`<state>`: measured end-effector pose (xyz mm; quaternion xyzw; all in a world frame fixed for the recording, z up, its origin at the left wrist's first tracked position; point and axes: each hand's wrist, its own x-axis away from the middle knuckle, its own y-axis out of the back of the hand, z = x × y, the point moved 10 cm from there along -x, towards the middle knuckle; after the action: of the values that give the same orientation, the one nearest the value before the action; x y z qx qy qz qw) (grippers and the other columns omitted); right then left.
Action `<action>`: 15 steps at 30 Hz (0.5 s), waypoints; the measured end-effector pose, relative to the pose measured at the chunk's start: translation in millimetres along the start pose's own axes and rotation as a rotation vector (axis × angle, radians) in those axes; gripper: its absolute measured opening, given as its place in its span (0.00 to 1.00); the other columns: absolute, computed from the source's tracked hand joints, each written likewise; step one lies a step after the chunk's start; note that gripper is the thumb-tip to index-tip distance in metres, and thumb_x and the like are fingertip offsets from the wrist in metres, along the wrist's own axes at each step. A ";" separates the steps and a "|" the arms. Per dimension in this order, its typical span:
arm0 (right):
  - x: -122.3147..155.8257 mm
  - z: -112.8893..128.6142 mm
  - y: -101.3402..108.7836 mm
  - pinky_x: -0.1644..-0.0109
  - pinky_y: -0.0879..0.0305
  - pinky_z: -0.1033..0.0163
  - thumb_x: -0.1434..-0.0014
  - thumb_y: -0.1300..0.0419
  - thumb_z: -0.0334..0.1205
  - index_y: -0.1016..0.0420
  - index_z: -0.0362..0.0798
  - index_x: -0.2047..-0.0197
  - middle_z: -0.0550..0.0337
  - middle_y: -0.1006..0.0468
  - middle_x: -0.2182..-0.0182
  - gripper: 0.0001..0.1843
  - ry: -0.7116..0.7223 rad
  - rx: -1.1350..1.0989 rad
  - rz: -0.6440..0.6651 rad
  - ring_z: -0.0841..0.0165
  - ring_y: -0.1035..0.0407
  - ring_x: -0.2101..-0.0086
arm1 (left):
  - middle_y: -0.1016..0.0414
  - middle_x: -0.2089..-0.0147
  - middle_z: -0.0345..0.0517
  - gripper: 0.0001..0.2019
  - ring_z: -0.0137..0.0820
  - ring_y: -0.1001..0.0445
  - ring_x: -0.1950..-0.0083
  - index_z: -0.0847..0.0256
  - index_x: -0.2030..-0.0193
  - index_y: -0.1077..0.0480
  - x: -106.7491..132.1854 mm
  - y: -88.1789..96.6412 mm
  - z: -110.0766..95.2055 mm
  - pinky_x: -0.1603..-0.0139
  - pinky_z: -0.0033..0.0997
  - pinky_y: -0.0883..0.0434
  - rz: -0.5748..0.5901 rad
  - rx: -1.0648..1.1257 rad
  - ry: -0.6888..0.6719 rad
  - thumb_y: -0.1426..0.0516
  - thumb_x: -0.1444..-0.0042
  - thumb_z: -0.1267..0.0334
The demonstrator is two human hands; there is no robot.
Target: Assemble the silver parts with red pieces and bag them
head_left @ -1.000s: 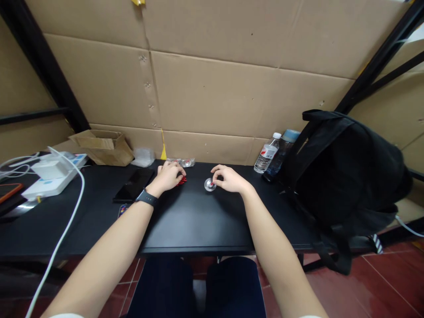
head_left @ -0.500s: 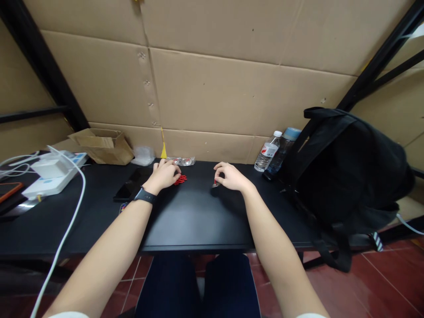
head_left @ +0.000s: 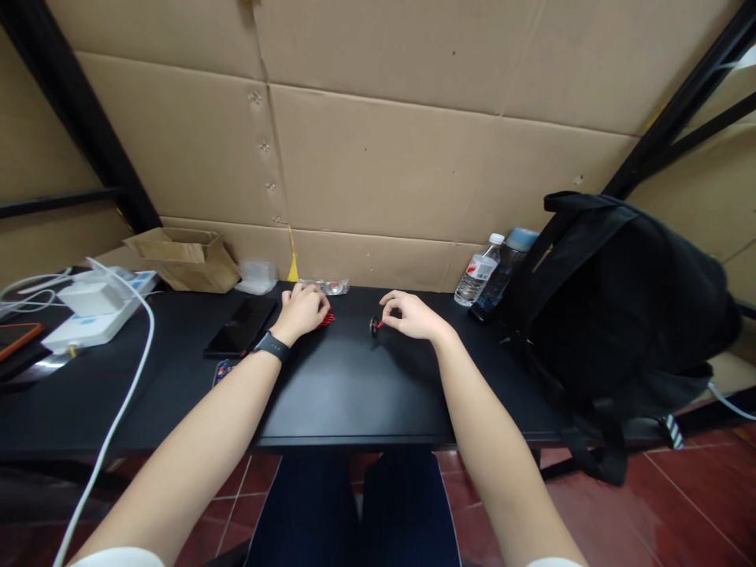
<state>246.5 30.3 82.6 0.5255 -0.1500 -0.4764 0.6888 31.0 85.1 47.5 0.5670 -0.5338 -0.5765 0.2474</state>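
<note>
My left hand (head_left: 302,309), with a dark watch on the wrist, curls down over a small bunch of red cord (head_left: 327,320). Its fingertips touch the bunch, which is partly hidden under them. To the right, my right hand (head_left: 410,315) pinches a short red piece between thumb and fingers. A small dark round disc (head_left: 374,326) hangs at the end of that piece, tilted nearly on edge just over the black table (head_left: 348,394). Whether the red piece joins the bunch does not show.
A black phone (head_left: 241,327) lies left of my left hand, near a small patterned item (head_left: 222,371). Clear-wrapped round items (head_left: 331,287) lie behind. A paper bag (head_left: 204,264) and power strip (head_left: 100,319) stand left; a water bottle (head_left: 477,272) and black backpack (head_left: 620,307) right.
My left hand has shifted slightly right, covering more of the red bunch. The disc under my right hand has swung left and now stands more on edge. My right hand has barely moved.
</note>
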 end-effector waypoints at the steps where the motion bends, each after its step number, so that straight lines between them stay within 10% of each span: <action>1: -0.2 -1.2 1.0 0.40 0.34 0.53 0.40 0.36 0.32 0.19 0.46 0.67 0.50 0.22 0.48 0.05 -0.009 0.021 -0.015 0.60 0.26 0.50 | 0.22 0.46 0.51 0.11 0.49 0.34 0.41 0.54 0.62 0.23 -0.9 7.6 4.2 0.45 0.48 0.40 -0.034 0.028 0.031 0.45 0.35 0.57; 7: -0.6 8.7 -3.2 0.40 0.35 0.53 0.40 0.36 0.30 0.20 0.47 0.68 0.49 0.23 0.47 0.05 0.036 0.000 -0.005 0.60 0.26 0.48 | 0.18 0.52 0.51 0.12 0.47 0.27 0.45 0.55 0.53 0.26 -0.3 46.2 39.3 0.46 0.47 0.41 -0.242 0.149 0.226 0.49 0.31 0.56; 15: 0.7 2.6 -6.7 0.39 0.35 0.53 0.41 0.36 0.30 0.20 0.46 0.69 0.48 0.23 0.48 0.06 0.011 0.049 0.015 0.59 0.27 0.47 | 0.16 0.54 0.45 0.12 0.44 0.24 0.46 0.53 0.47 0.26 -1.2 31.5 18.3 0.48 0.42 0.38 -0.190 0.266 0.102 0.42 0.36 0.59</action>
<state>241.7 28.3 77.7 0.5439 -0.1617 -0.4646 0.6799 4.5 82.6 72.3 0.6711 -0.5360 -0.4922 0.1414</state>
